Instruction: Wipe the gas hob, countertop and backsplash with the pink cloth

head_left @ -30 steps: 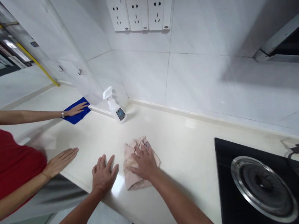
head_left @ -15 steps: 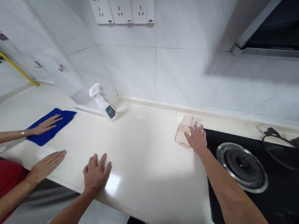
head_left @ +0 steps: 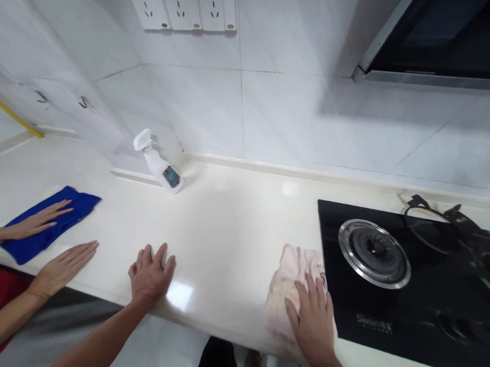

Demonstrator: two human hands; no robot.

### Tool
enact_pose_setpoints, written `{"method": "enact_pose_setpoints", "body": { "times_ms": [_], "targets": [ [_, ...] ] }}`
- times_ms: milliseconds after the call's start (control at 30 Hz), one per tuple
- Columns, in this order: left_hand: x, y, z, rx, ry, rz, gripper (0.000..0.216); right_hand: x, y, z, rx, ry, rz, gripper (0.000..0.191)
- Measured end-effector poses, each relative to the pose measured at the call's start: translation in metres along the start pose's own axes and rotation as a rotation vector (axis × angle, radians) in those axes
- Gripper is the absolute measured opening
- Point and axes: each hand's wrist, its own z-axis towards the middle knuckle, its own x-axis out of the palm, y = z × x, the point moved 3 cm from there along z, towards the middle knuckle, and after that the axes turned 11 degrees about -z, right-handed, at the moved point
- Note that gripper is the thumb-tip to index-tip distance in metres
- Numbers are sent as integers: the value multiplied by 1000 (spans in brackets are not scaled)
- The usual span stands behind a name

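Observation:
My right hand [head_left: 313, 318] lies flat with fingers stretched out, pressing on a pale pink cloth [head_left: 288, 291] beside the stove's left edge. It partly covers the cloth. Resting on the white countertop [head_left: 226, 223] near its front edge, my left hand [head_left: 151, 272] holds nothing and its fingers are spread. A white spray bottle [head_left: 161, 166] stands by the wall, beyond my left hand.
At the left, another person's hand [head_left: 35, 223] presses a blue cloth [head_left: 70, 211]; that person's other hand [head_left: 63, 269] rests on the counter. The black gas stove [head_left: 360, 304] lies at right, below a dark range hood [head_left: 447, 32]. Sockets [head_left: 184, 10] are on the wall.
My right hand has drawn the pink cloth from the back of the counter toward the front edge. The other person's hand and blue cloth have shifted nearer the front left.

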Motion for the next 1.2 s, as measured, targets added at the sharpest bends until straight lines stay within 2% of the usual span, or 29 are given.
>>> {"method": "enact_pose_setpoints", "body": {
  "times_ms": [67,133,200,267,333,433,600,700,800,900,1000,1100,1200],
  "targets": [
    [0,-1,-1,6,-3,13,65,2,2,-36,-43,-35,6,57],
    [0,-1,-1,8,-5,28,65,6,1,-54,-67,-52,18,57],
    [0,-2,-2,9,-10,36,64,10,1,-54,-65,-37,35,57],
    [-1,-3,-3,4,-12,38,63,13,2,-38,-57,-5,48,58],
    [-1,-3,-5,4,-12,33,63,13,6,-8,-56,18,51,60],
    [0,-3,-6,8,-10,22,63,14,12,54,-40,87,41,63],
    [0,-3,-8,11,-21,33,63,20,29,168,-18,349,23,69],
    [1,-3,-9,11,-13,25,63,15,60,222,10,431,44,75],
    [1,-3,-9,10,-21,22,62,4,113,249,-64,494,94,80],
    [2,-2,-9,9,-30,38,62,-11,171,238,-255,519,141,82],
    [2,-2,-8,13,-23,39,63,-30,214,194,-472,459,192,87],
    [2,-1,-8,18,-26,25,63,-42,224,137,-606,398,293,87],
    [2,0,-7,17,-31,13,62,-44,205,93,-619,396,402,78]
  ]
}}
